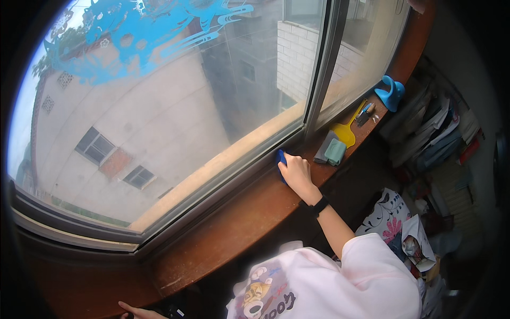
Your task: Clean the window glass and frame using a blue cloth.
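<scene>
My right hand [296,170], with a black band on its wrist, grips a blue cloth [282,161] against the lower window frame, where it meets the brown windowsill [227,215]. Right of this hand, a folded grey cloth [323,148] and a pale green block-like item [335,152] lie on the sill beside a yellow plastic scoop or swatter [343,132]. At the bottom left, my left hand [137,311] is partly cut off by the picture's edge, near the sill's edge; its visible fingers are apart and nothing shows in them.
Small tools [364,113] and a blue plastic item [391,93] stand farther along the sill. A sliding window [239,99] with a blue decal rises behind it. Hanging clothes [434,123] and a white paper bag [420,243] are at the right. Part of a finger shows at the top edge.
</scene>
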Tool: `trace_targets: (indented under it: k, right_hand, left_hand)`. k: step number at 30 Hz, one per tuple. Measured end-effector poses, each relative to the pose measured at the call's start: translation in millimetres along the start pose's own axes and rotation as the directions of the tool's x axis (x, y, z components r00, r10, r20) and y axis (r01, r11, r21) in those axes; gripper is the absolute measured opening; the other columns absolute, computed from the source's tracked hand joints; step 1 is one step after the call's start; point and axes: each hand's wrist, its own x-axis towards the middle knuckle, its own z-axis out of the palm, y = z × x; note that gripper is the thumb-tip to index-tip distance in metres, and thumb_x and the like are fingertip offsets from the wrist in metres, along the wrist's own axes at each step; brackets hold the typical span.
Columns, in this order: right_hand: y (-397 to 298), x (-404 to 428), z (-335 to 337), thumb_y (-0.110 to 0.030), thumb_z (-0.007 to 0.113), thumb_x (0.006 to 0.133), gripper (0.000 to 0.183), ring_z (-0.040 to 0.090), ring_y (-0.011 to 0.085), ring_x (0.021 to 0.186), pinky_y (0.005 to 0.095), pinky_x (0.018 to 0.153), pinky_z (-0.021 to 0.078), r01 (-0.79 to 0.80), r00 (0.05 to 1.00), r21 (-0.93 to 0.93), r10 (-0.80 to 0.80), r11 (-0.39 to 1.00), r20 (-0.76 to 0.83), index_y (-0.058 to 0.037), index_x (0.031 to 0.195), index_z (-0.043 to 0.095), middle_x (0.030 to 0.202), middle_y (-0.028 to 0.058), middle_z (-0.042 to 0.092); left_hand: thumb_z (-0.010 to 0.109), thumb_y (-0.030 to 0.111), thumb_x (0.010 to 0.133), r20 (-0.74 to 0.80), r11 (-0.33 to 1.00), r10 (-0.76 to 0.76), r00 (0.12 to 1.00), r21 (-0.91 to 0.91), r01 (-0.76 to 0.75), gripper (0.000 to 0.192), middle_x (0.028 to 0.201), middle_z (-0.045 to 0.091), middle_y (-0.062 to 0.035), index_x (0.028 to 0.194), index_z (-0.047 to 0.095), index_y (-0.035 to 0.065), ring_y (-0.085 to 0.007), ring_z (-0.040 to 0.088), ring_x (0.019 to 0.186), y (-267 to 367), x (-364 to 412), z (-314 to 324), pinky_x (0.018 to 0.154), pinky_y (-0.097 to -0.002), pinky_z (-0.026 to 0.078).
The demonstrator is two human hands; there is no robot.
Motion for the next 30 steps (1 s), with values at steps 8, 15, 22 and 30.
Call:
trace_targets:
  k: [8, 15, 22, 30]
  right_hand:
    - [12.7, 0.5, 8.3, -0.018, 0.057, 0.081, 0.022, 0.060, 0.0432, 0.073, 0.0490, 0.066, 0.0484, -0.035, 0.998, 0.140, 0.041, 0.990, -0.045, 0.0016, 0.089, 0.063, 0.076, 0.0256, 0.061]
    - [43.3, 7.8, 9.1, -0.012, 0.052, 0.084, 0.022, 0.039, 0.0095, 0.057, 0.0309, 0.055, 0.0395, -0.145, 0.957, 0.731, 0.282, 0.666, -0.068, 0.0061, 0.071, 0.051, 0.057, 0.0035, 0.045]
    - [50.9, 32.3, 11.7, -0.011, 0.049, 0.086, 0.022, 0.049, 0.0173, 0.061, 0.0334, 0.063, 0.0435, -0.058, 0.934, 0.601, 0.256, 0.797, -0.249, 0.0097, 0.087, 0.057, 0.066, 0.0128, 0.053]
    - [42.6, 44.6, -0.8, -0.008, 0.049, 0.086, 0.036, 0.058, 0.0428, 0.098, 0.0421, 0.084, 0.0464, -0.078, 0.966, 0.306, 0.147, 0.949, -0.211, 0.0076, 0.119, 0.054, 0.103, 0.0292, 0.061]
  left_hand:
    - [0.073, 0.039, 0.081, 0.041, 0.999, -0.028, 0.999, 0.045, 0.026, 0.050, 0.071, 0.041, -0.0060, 0.068, 0.039, 0.0037, -0.0187, 0.042, 0.064, 20.3, -0.9, -5.5, 0.062, -0.0317, 0.043]
    - [0.072, 0.035, 0.082, 0.057, 0.999, -0.001, 0.998, 0.041, -0.001, 0.050, 0.075, 0.042, -0.0067, 0.067, 0.037, 0.0037, -0.0194, 0.044, 0.068, 22.0, -0.8, -3.1, 0.066, -0.0321, 0.043]
    - [0.070, 0.034, 0.084, 0.059, 0.999, 0.041, 0.997, 0.027, -0.042, 0.049, 0.078, 0.041, -0.0070, 0.068, 0.035, 0.0044, -0.0187, 0.043, 0.068, 24.8, -1.5, -4.1, 0.065, -0.0316, 0.044]
    - [0.070, 0.032, 0.084, 0.072, 0.999, -0.009, 0.997, 0.032, 0.007, 0.048, 0.080, 0.040, -0.0067, 0.069, 0.034, 0.0046, -0.0171, 0.042, 0.069, 13.5, -2.1, -4.4, 0.064, -0.0295, 0.043]
